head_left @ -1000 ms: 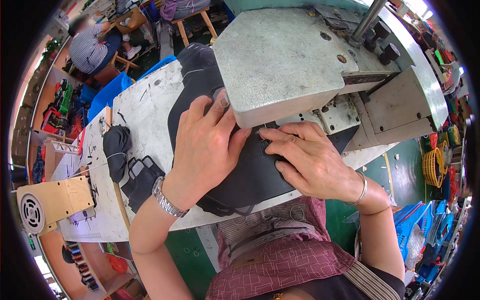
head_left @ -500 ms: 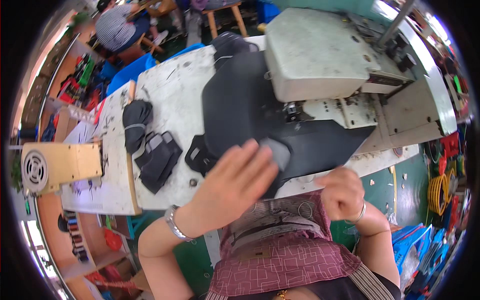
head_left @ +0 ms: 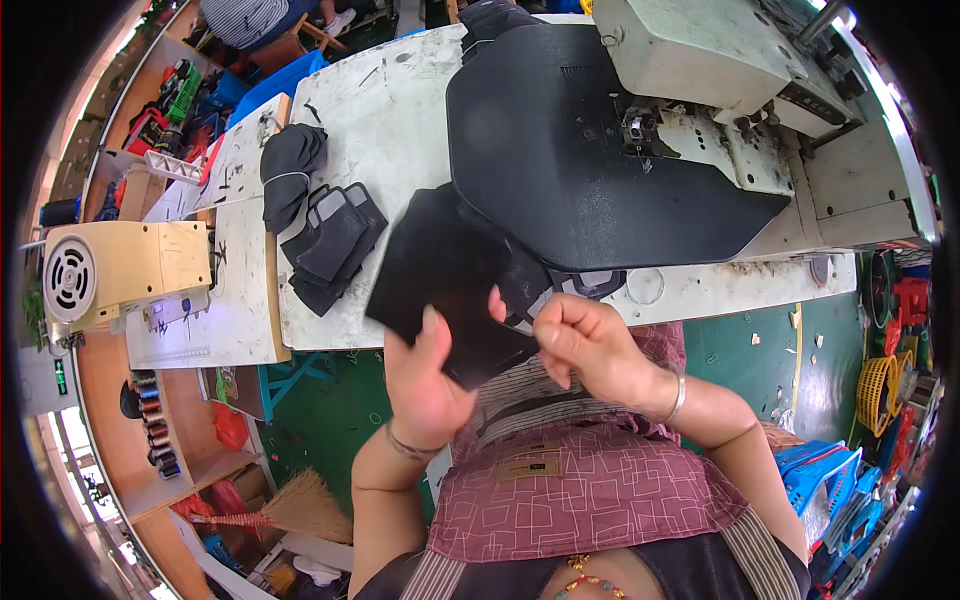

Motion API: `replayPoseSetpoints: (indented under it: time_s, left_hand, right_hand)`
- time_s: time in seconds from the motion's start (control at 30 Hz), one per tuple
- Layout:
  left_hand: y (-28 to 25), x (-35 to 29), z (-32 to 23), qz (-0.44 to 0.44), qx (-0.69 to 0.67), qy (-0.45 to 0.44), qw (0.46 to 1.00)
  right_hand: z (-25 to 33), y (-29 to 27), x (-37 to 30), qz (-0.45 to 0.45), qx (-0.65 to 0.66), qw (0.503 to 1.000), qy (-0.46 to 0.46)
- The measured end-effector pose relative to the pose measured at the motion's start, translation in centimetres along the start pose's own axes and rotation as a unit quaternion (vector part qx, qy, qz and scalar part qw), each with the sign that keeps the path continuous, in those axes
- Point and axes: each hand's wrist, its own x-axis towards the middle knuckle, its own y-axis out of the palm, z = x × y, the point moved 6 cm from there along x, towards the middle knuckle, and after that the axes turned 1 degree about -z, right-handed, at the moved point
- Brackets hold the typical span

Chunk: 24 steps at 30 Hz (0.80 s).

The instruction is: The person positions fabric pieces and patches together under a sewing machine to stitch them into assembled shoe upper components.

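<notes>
My left hand (head_left: 428, 385) holds a flat black fabric piece (head_left: 440, 265), thumb on the near face and a fingertip showing at the far edge. To its right my right hand (head_left: 600, 355) is closed in a pinch beside the piece's edge; what lies between its fingers, if anything, is too small to tell. Beyond both hands is a sewing machine (head_left: 690, 50) with a wide black work plate (head_left: 580, 160) around its needle area. More black pieces with grey parts (head_left: 535, 290) lie partly hidden behind the held piece.
On the white table (head_left: 390, 110) at left lie a stack of black pieces with grey tabs (head_left: 335, 240) and a tied black bundle (head_left: 290, 170). A cream machine part with a round vent (head_left: 130, 275) stands farther left. Blue crates (head_left: 815, 480) sit low at right.
My left hand has come off the work plate, drawn back toward me, and now holds a black piece. My right hand has moved left, close to that piece. The view has shifted.
</notes>
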Motion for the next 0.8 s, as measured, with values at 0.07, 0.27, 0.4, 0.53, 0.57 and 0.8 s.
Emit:
replayPoseSetpoints:
  time_s: [0.07, 0.27, 0.4, 0.53, 0.57, 0.8]
  left_hand:
    - [0.0, -1.8, 0.1, -0.008, 0.108, 0.079, 0.991]
    - [-8.3, 0.2, -6.7, -0.212, 0.593, 0.347, 0.695]
    - [-12.4, 4.9, -5.3, -0.024, 0.862, 0.295, 0.411]
    - [-5.8, 4.6, 1.3, 0.156, 0.735, 0.274, 0.601]
    - [-3.8, 4.6, 3.4, 0.199, 0.718, 0.287, 0.603]
    - [-0.8, 7.0, 10.9, 0.329, 0.706, 0.133, 0.613]
  right_hand:
    - [-3.4, 0.3, 0.0, -0.056, 0.328, 0.943, 0.023]
    - [-11.5, -4.2, -2.2, -0.114, 0.119, 0.978, 0.126]
    - [-9.5, -3.7, -4.4, -0.021, -0.47, 0.873, -0.13]
    - [-5.4, -5.6, -4.2, -0.125, -0.546, 0.764, -0.32]
    - [-4.0, -6.2, -3.4, -0.166, -0.59, 0.707, -0.352]
    - [-5.0, -9.5, 0.1, -0.198, -0.675, 0.659, -0.266]
